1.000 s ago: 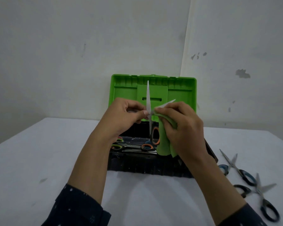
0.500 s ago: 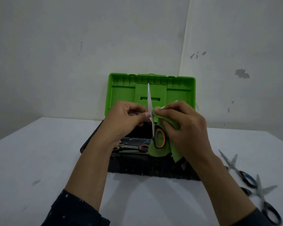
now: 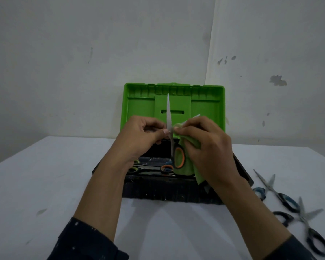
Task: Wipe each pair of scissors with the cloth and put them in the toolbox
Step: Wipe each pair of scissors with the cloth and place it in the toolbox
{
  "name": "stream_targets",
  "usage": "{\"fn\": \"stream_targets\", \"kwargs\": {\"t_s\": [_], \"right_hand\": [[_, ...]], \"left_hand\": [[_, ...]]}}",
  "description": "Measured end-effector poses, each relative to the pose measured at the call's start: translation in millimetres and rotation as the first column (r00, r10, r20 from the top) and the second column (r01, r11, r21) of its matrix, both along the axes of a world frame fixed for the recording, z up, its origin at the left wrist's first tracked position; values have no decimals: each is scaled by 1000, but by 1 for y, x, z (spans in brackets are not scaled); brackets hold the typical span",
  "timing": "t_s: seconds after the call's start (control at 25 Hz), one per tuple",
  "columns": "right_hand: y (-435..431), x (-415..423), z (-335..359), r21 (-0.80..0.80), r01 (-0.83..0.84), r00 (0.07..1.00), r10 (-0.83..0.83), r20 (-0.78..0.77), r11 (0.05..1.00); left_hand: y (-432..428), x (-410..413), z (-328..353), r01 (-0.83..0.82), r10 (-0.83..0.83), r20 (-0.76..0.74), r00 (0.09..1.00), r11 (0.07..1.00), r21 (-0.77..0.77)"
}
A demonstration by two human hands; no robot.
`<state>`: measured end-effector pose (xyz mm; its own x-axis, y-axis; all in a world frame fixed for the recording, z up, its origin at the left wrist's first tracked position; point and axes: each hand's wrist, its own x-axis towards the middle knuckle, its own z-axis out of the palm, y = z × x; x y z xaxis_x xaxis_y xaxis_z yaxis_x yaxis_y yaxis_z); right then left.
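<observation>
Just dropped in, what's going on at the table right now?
A person is wiping the orange-handled scissors above the open toolbox. The left hand pinches them near the pivot, one blade pointing up, while the right hand presses the green cloth on the other blade. Other scissors already lie inside; two blue-handled pairs wait on the table to the right.

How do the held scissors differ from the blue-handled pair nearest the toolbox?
The held scissors have an orange and black handle; the table pair has a blue and black one. The held scissors point up, pinched by the left hand, cloth against them; the table pair lies flat, untouched. Both have open blades.
</observation>
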<state>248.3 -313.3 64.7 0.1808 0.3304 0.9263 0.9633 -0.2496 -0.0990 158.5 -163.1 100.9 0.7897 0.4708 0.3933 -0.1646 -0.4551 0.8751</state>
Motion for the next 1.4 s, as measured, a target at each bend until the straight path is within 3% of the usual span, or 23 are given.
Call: {"fn": "stream_targets", "kwargs": {"t_s": [0.36, 0.44, 0.6, 0.84, 1.12, 1.4], "right_hand": [[-37, 28, 22, 199, 192, 971, -157, -183, 961], [-34, 18, 26, 228, 136, 982, -101, -157, 964], [-2, -10, 11, 50, -6, 997, 10, -75, 999], [-7, -5, 15, 8, -129, 986, 129, -106, 992], [-9, -10, 22, 145, -173, 891, 217, -399, 974], [-21, -5, 30, 308, -6, 828, 177, -533, 951]], "left_hand": [[3, 3, -5, 55, -64, -83, 995, 993, -107], [3, 4, -7, 36, -47, -84, 995, 992, -122], [1, 2, -5, 67, -74, -55, 996, 992, -109], [6, -7, 2, 129, -131, -9, 991, 987, -96], [4, -13, 10, 148, -148, 46, 988, 989, -15], [3, -15, 10, 164, -164, 28, 986, 986, 14]]}}
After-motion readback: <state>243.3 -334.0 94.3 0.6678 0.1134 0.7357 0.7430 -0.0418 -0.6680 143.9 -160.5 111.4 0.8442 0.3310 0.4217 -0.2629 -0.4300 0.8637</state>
